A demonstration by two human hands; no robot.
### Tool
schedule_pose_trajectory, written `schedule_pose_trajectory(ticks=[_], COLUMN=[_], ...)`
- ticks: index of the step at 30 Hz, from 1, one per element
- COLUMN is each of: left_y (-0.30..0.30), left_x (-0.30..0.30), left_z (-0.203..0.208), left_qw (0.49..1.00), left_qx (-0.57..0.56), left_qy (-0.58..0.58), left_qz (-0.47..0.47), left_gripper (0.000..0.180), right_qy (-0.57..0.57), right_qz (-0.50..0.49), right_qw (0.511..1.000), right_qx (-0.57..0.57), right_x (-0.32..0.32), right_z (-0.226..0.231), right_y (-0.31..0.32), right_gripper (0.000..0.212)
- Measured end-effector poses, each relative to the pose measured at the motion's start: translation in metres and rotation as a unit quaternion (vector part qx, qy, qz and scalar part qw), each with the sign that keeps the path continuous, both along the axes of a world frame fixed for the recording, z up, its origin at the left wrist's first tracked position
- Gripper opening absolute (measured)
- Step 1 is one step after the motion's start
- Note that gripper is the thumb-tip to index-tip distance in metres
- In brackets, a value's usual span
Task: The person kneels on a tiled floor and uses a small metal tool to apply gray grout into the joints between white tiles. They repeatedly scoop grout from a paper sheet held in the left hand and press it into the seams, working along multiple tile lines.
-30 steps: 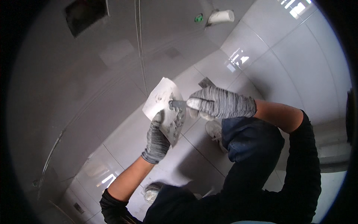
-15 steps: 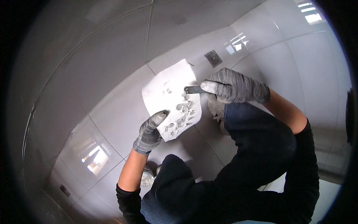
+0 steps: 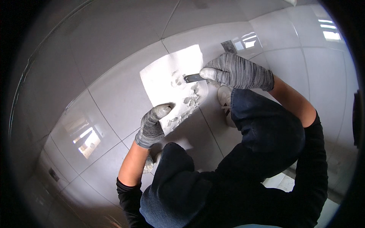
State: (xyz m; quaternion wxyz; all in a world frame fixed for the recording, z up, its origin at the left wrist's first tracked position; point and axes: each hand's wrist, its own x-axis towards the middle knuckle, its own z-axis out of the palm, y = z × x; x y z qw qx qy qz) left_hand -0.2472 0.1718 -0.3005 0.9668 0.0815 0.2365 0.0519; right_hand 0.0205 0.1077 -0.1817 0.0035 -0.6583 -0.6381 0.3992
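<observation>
My left hand [image 3: 153, 123], in a grey striped glove, grips the near left edge of a white sheet [image 3: 159, 79], its thumb on top. Lumps and smears of grey paste [image 3: 188, 102] lie along the sheet's right side. In my right hand [image 3: 237, 72], gloved the same way, is a narrow, dark, flat-bladed scraper [image 3: 194, 78]. Its tip rests at the paste near the sheet's middle; whether it touches the surface I cannot tell. The scraper's handle end is hidden in my fingers.
Pale floor tiles [image 3: 114, 104] lie below, with a small drain grate [image 3: 229, 46] beyond my right hand and another grate [image 3: 53, 174] at far left. Tiled walls [image 3: 114, 49] rise ahead and to the right. My bent knees and shoes [image 3: 225, 95] are close beneath the sheet.
The sheet and both hands sit slightly higher in view, as the view itself has shifted. The scraper's tip has moved from the paste's upper edge to smears farther up the sheet.
</observation>
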Motion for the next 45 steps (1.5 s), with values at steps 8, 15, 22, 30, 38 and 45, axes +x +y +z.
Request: schedule_pose_trajectory(ticks=[8, 15, 22, 30, 38, 45], left_y=[0.005, 0.004, 0.002, 0.002, 0.016, 0.021], left_x=[-0.012, 0.02, 0.021, -0.004, -0.055, -0.079], left_z=[-0.008, 0.0, -0.002, -0.007, -0.037, -0.053], left_qw=[0.995, 0.992, 0.993, 0.992, 0.953, 0.919], left_qx=[0.05, -0.072, -0.032, 0.086, 0.057, 0.061], left_qy=[0.082, -0.094, -0.088, 0.071, 0.137, 0.275], left_qz=[0.003, 0.048, 0.077, 0.056, 0.263, 0.274], left_gripper=[0.05, 0.07, 0.064, 0.061, 0.069, 0.072], right_qy=[-0.111, -0.337, -0.388, -0.38, -0.188, 0.181], right_qz=[-0.082, 0.149, 0.174, 0.075, -0.216, -0.507], right_qw=[0.968, 0.926, 0.902, 0.912, 0.93, 0.778], right_qx=[0.211, 0.084, 0.076, 0.134, 0.231, 0.323], right_x=[0.01, -0.032, -0.035, 0.065, 0.127, 0.098], right_z=[0.028, 0.01, 0.007, -0.008, -0.148, -0.276], right_y=[-0.009, 0.017, 0.023, 0.005, 0.009, 0.034], right_gripper=[0.03, 0.043, 0.036, 0.021, 0.028, 0.023])
